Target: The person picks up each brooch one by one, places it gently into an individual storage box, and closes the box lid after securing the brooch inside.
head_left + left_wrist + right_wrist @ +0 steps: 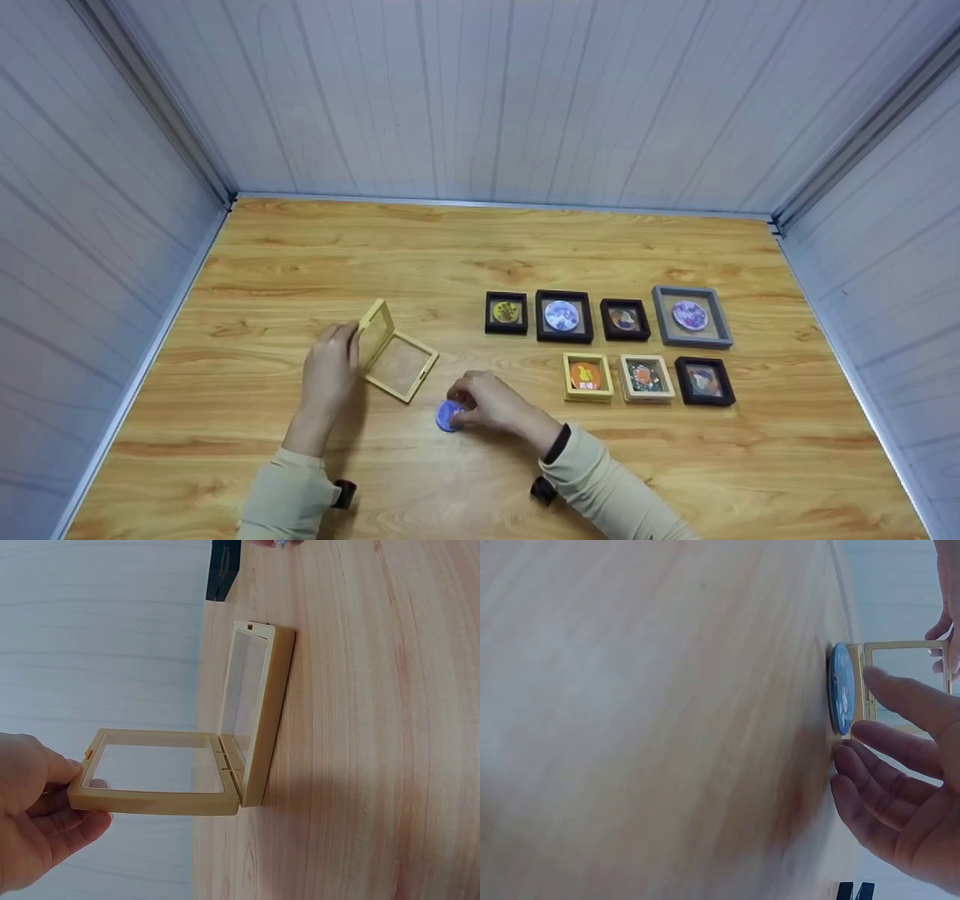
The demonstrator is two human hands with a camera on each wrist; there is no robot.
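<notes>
Yellow plastic frame case (394, 352) lies open on the wooden table (300, 247); the left hand (330, 371) pinches its raised lid. Just beside the case, toward the person, the right hand (487, 405) grasps a round blue badge (448, 416) with its fingertips. Right of the case, seven square framed badges (607, 345) lie in two rows; no writing is readable.

Table (525, 247) seen as light wood, smooth, visible grain, slight sheen. Open yellow case (395, 358) looks matt plastic, clear film panes stretched in both halves. Blue disc (448, 415) appears glossy, printed face. Walls (480, 97) panelled, matt pale grey. Sleeves (600, 480) of soft beige cloth.
</notes>
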